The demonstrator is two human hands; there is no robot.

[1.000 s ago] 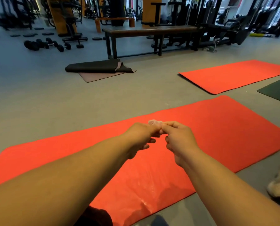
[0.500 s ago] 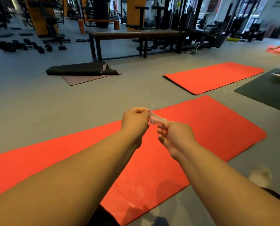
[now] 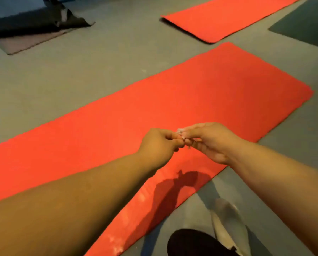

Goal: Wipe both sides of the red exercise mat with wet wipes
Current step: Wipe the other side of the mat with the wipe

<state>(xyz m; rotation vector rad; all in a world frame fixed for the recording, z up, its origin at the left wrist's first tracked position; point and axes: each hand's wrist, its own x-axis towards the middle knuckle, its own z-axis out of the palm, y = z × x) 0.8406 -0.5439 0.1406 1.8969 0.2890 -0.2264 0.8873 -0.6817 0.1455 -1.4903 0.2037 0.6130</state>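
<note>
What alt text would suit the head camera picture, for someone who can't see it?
The left hand and right hand meet above a red exercise mat, both pinching a small crumpled wet wipe. The mat lies flat on a grey floor, with a second red mat and a folded black mat beyond.

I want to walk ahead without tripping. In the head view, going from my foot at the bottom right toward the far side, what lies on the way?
shoe → nearer red mat → strip of bare grey floor → farther red mat
</note>
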